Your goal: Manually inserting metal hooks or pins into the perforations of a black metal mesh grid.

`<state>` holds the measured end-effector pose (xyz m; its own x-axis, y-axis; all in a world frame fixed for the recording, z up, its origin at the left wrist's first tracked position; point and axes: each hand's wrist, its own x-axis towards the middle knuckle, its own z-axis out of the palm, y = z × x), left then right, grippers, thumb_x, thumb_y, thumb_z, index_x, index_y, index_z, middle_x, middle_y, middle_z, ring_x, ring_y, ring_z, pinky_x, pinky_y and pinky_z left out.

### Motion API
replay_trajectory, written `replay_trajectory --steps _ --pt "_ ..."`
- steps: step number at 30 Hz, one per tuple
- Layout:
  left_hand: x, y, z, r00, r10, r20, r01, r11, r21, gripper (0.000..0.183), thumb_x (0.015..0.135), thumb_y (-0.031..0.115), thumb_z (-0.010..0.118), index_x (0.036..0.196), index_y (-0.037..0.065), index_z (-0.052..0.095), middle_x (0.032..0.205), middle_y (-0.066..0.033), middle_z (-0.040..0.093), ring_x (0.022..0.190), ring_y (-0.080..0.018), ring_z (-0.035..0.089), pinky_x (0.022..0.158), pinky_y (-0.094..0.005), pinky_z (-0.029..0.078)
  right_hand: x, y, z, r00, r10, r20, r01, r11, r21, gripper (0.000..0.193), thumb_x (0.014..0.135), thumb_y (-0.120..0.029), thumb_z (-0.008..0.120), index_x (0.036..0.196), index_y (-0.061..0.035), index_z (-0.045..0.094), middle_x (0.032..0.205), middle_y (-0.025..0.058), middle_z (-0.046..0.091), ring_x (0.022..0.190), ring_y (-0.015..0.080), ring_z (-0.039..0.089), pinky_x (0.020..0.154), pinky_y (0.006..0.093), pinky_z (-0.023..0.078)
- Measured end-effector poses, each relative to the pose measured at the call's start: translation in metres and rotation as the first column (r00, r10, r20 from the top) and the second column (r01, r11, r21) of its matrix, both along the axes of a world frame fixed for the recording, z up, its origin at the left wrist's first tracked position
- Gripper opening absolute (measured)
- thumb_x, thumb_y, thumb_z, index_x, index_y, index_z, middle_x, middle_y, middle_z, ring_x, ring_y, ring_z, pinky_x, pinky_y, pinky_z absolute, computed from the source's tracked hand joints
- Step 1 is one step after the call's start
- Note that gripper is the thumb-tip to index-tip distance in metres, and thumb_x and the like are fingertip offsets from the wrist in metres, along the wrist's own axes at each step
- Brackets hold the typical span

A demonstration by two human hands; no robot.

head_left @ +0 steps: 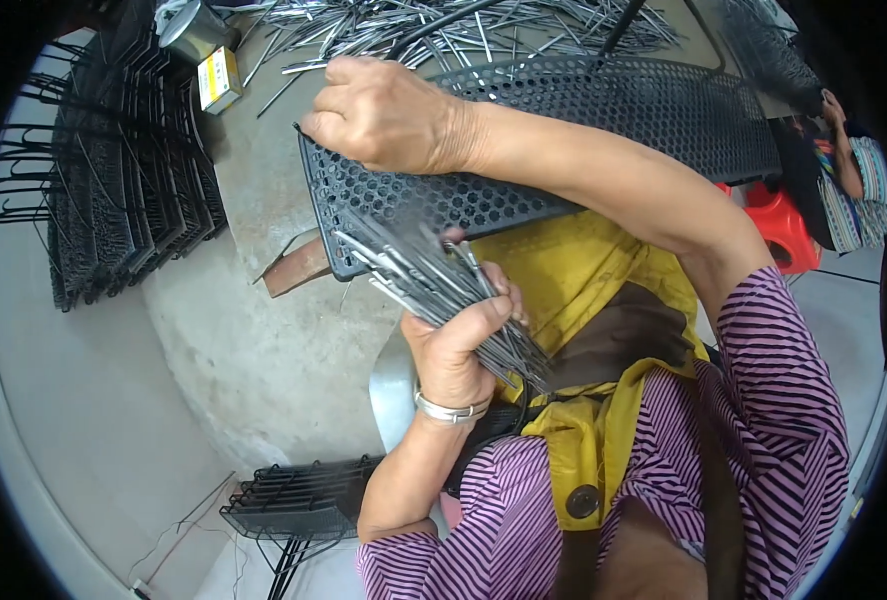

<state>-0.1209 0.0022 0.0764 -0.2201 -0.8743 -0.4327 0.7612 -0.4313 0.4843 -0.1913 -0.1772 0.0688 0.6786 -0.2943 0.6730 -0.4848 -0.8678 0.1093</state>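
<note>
My left hand [459, 345] is wrapped round a thick bundle of thin silvery metal rods [424, 275], which slants up and to the left in front of my yellow apron. A black perforated metal panel [684, 120] with a rim stretches beyond the bundle. Over the panel's left end reaches my right hand [384, 115], closed in a fist with its knuckles up. The fist hides whatever its fingers may hold.
Loose metal rods [484, 40] lie heaped at the far side, near a metal can [194, 30] and a yellow-white box [220, 80]. Stacked black racks [134, 180] stand at left; more racks [304, 495] sit low. A red stool [784, 225] and another person's arm [844, 150] are at right.
</note>
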Motion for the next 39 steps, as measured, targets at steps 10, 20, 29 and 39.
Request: replay_trajectory --steps 10,20,29,39 --pt "0.043 -0.018 -0.005 0.926 0.341 0.163 -0.333 0.94 -0.077 0.059 0.068 -0.001 0.054 0.123 0.007 0.035 0.077 -0.0089 0.053 0.062 -0.0198 0.051 0.057 -0.0353 0.045 -0.081 0.097 -0.009 0.998 0.068 0.019 -0.07 0.945 0.319 0.055 0.062 -0.025 0.071 0.102 0.0067 0.051 0.109 0.0278 0.046 0.103 0.0404 0.046 0.082 0.0466 0.042" --pt "0.071 -0.036 -0.021 0.96 0.211 0.182 -0.198 0.976 -0.088 0.024 0.068 -0.002 0.051 0.091 -0.001 0.046 0.074 -0.0094 0.053 0.062 -0.0211 0.051 0.056 -0.0361 0.043 -0.092 0.097 -0.039 0.972 -0.188 -0.139 0.187 0.982 -0.023 0.041 0.068 -0.011 0.051 0.1 0.0146 0.05 0.107 0.0313 0.049 0.106 0.0431 0.047 0.093 0.0491 0.036" --pt "0.044 -0.008 -0.017 0.955 0.247 0.166 -0.237 0.969 -0.077 0.041 0.068 -0.006 0.051 0.104 0.012 0.044 0.073 -0.0083 0.052 0.06 -0.0217 0.051 0.055 -0.0388 0.043 -0.114 0.097 -0.043 0.987 -0.044 -0.155 0.074 0.978 0.195 0.056 0.066 -0.011 0.065 0.114 0.008 0.043 0.125 0.0271 0.037 0.122 0.037 0.032 0.103 0.0437 0.025" --pt "0.017 0.026 0.014 0.915 0.352 0.195 -0.291 0.913 -0.285 0.014 0.069 -0.004 0.053 0.082 -0.001 0.049 0.072 -0.0091 0.052 0.062 -0.0215 0.051 0.058 -0.036 0.044 -0.108 0.186 -0.007 0.749 -0.302 0.589 -0.449 0.423 0.787 0.034 0.081 -0.022 0.059 0.101 0.0058 0.055 0.097 0.017 0.06 0.084 0.0239 0.061 0.073 0.0298 0.05"
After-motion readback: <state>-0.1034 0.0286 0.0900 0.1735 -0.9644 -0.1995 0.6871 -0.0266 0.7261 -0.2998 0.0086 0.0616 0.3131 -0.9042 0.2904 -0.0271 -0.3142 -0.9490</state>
